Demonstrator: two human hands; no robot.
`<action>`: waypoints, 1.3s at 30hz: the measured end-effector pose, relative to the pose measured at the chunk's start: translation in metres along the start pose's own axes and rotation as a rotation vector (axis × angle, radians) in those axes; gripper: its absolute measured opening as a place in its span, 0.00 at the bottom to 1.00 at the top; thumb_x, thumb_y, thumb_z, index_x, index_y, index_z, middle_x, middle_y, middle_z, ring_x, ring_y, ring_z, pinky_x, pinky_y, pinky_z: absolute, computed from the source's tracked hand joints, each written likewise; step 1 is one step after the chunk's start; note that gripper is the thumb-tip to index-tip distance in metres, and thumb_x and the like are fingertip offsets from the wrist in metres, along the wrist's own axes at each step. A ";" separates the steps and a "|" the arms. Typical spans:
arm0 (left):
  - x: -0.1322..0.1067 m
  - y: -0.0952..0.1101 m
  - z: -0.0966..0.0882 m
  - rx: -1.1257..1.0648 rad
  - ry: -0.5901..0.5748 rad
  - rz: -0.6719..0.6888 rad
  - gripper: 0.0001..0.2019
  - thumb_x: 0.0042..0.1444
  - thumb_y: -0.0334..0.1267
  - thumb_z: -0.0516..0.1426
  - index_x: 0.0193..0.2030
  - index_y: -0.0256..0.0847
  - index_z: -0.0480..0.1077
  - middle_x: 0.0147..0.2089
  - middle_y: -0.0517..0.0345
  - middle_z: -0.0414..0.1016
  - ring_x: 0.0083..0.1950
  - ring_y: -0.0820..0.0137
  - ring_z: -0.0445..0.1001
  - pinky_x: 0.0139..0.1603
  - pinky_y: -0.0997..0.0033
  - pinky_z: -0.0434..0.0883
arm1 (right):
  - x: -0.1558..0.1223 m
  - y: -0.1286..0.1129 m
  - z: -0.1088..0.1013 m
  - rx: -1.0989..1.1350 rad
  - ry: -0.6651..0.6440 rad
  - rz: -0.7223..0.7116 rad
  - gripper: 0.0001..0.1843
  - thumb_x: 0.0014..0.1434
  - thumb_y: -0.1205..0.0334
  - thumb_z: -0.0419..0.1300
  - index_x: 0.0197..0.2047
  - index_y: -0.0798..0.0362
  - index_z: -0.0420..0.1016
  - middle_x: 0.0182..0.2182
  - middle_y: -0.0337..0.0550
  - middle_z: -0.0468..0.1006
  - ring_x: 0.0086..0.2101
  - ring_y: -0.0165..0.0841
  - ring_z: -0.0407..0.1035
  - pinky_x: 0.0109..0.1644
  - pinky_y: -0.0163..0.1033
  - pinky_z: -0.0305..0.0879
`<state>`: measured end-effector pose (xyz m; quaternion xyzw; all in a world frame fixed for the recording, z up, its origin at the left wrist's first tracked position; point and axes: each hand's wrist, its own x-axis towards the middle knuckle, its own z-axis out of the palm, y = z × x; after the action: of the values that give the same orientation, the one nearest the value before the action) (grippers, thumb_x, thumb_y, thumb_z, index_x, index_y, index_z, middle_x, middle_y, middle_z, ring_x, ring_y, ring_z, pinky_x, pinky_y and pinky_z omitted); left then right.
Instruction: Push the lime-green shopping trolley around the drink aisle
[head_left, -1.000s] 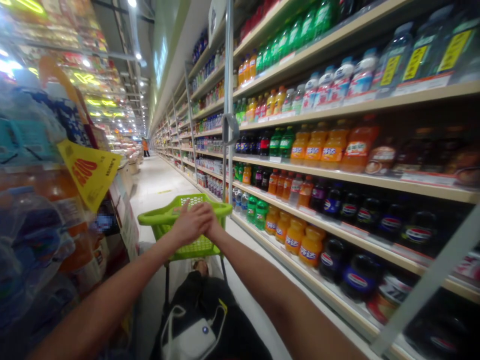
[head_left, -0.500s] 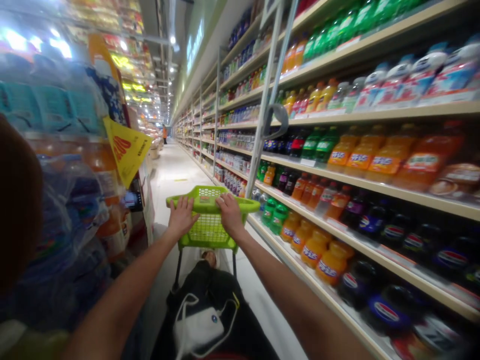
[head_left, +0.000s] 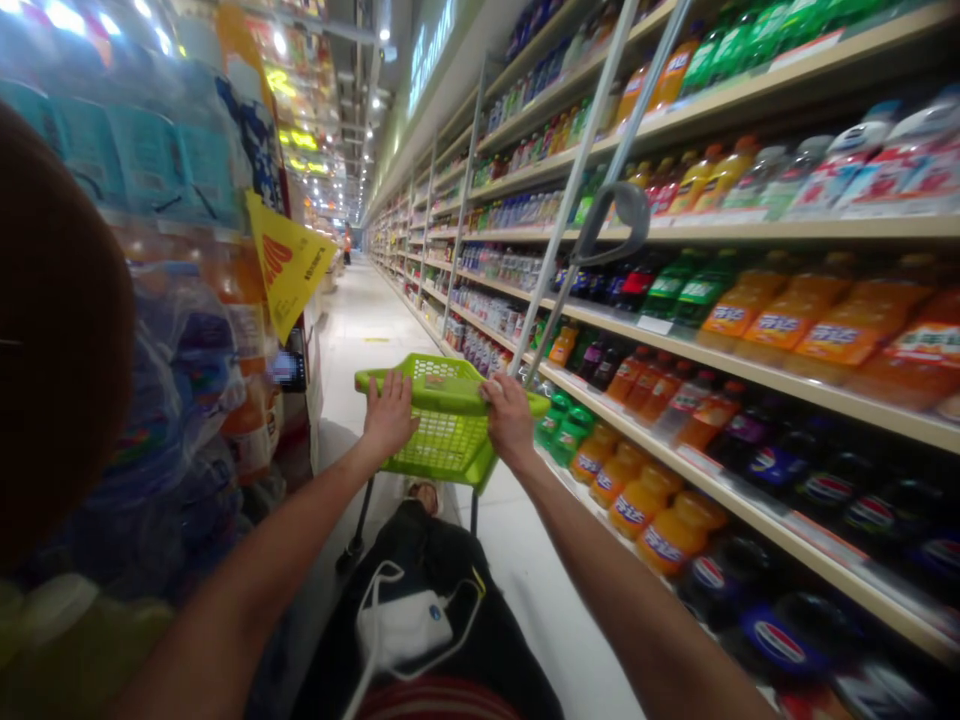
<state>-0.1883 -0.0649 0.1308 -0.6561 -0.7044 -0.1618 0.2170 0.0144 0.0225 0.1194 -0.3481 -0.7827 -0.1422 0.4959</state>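
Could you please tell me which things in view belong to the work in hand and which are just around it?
In hand:
- green cart
- left hand, laid on its bar
- right hand, curled over its bar

Just around:
- yellow sign
- orange drink bottles on the shelf
- white device with a cable

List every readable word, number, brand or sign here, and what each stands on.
"芬达": orange bottles, lowest visible shelf.
"7": green bottles beside them.
"00": red figures on the yellow sign; its other print is blurred.
Too blurred or small to read: the lit overhead sign, the shelf tags, dark bottle labels, the small panel on the green cart.
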 end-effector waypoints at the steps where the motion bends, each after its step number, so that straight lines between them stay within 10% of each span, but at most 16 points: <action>1: 0.000 0.002 0.001 -0.002 0.001 -0.010 0.34 0.53 0.45 0.49 0.63 0.27 0.48 0.66 0.39 0.47 0.68 0.55 0.40 0.65 0.47 0.35 | 0.001 -0.008 0.003 0.020 -0.021 -0.020 0.21 0.58 0.73 0.44 0.50 0.54 0.70 0.52 0.50 0.67 0.56 0.39 0.55 0.59 0.51 0.54; 8: 0.003 -0.004 -0.004 -0.034 -0.010 0.021 0.31 0.57 0.48 0.45 0.63 0.31 0.51 0.66 0.42 0.50 0.68 0.57 0.43 0.64 0.45 0.38 | 0.009 -0.057 0.022 0.090 -0.121 -0.123 0.24 0.56 0.74 0.44 0.56 0.56 0.64 0.56 0.48 0.65 0.59 0.38 0.50 0.61 0.51 0.49; 17: 0.009 -0.019 -0.012 -0.154 0.070 -0.164 0.21 0.58 0.45 0.44 0.56 0.42 0.61 0.60 0.51 0.62 0.64 0.59 0.54 0.63 0.38 0.40 | 0.000 0.006 -0.003 -0.047 -0.030 0.082 0.20 0.58 0.74 0.45 0.52 0.56 0.68 0.55 0.50 0.66 0.59 0.39 0.50 0.60 0.52 0.51; 26: 0.016 -0.020 -0.007 -0.130 0.116 -0.176 0.20 0.59 0.47 0.44 0.53 0.43 0.64 0.57 0.52 0.66 0.61 0.63 0.59 0.64 0.46 0.44 | 0.012 -0.029 0.019 0.050 -0.104 -0.079 0.20 0.61 0.71 0.43 0.52 0.55 0.69 0.55 0.45 0.66 0.59 0.37 0.52 0.62 0.48 0.51; 39: 0.042 0.004 0.024 -0.128 0.165 -0.090 0.22 0.56 0.43 0.47 0.56 0.38 0.62 0.59 0.49 0.64 0.63 0.58 0.55 0.62 0.49 0.48 | 0.029 0.015 0.036 0.013 -0.021 0.102 0.23 0.57 0.75 0.44 0.53 0.59 0.67 0.54 0.51 0.66 0.57 0.39 0.53 0.62 0.49 0.50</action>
<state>-0.1882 -0.0165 0.1317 -0.6209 -0.7011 -0.2695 0.2243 -0.0075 0.0658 0.1257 -0.3856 -0.7702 -0.1079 0.4964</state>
